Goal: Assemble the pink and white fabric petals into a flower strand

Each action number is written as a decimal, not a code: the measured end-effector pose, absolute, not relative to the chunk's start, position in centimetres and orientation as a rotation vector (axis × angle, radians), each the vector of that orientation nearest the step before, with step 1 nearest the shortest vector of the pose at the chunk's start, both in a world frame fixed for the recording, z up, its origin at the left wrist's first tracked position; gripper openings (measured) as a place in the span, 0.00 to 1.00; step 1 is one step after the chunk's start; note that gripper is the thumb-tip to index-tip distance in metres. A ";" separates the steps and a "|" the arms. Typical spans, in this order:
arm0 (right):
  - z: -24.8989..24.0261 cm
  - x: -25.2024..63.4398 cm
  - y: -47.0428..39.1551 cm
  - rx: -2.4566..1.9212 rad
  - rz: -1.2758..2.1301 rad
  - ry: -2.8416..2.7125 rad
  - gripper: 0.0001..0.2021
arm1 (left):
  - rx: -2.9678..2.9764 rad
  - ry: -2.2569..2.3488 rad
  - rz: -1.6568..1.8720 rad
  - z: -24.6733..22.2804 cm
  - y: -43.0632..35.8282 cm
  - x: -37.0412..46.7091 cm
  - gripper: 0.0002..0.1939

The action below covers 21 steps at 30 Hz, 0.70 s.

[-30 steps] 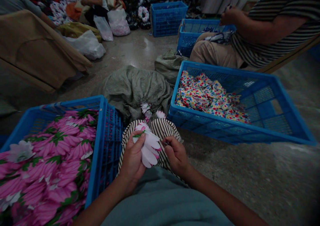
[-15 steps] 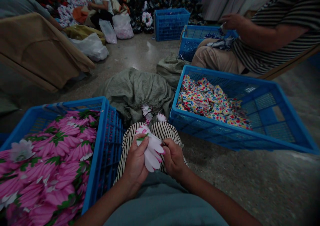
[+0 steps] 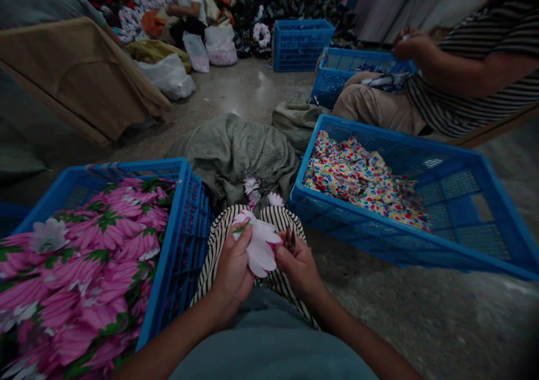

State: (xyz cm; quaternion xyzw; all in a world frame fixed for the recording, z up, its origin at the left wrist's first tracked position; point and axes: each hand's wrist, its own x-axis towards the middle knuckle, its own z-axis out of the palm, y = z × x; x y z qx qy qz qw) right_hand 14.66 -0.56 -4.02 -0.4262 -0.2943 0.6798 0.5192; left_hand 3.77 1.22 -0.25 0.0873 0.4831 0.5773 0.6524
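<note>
Above my lap, my left hand (image 3: 233, 265) is closed on a white and pink fabric flower (image 3: 260, 251), thumb on top near a bit of green. Its pale petals fan out toward my right hand (image 3: 298, 268), whose thumb and finger are at the pink petal edge. Dark pointed blades, which look like thread snips (image 3: 290, 239), stick up from the fingers of that hand; their handles are hidden in it. Two more such flowers lie just past my knees, one of them a pale flower (image 3: 275, 199).
To the left stands a blue crate (image 3: 183, 200) heaped with pink flowers (image 3: 101, 245). On the right, another blue crate (image 3: 357, 214) holds colourful printed cloth pieces (image 3: 357, 178). A grey-green sack (image 3: 236, 144) lies ahead. A person in a striped shirt (image 3: 484, 65) sits at the right.
The flower has turned a little in my hands. My right hand has rotated, so the dark blades now point up into view. The whole view has shifted slightly.
</note>
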 end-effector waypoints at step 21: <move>-4.0 14.0 -0.2 -0.991 1.623 -0.656 0.08 | 0.262 1.144 1.268 -0.6 0.9 4.1 0.14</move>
